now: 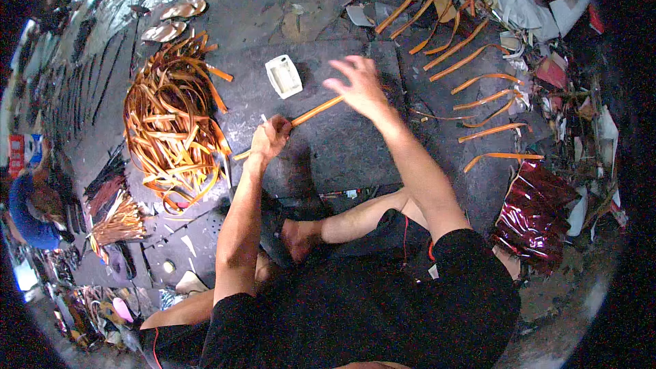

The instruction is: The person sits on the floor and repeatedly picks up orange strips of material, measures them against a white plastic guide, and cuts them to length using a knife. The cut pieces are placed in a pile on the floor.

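Observation:
A narrow orange strap-like strip (314, 112) lies slantwise across the dark work board (342, 157). My left hand (270, 138) is closed around the strip, and a small white tip pokes up by its fingers; what that tip belongs to is hidden. Over the strip's upper right end, my right hand (360, 87) has its fingers spread, with nothing in its grasp. Just beyond my left hand sits a small white tray (270, 78). To the left is a big tangled heap of glossy orange-brown strips (171, 130).
Several curved orange strips (488, 100) lie in a row along the right. Beyond them are scraps and a dark red shiny sheet (533, 219). A pair of sandals (183, 9) rests at the far left. A bundle of thin strips (117, 222) lies at the near left.

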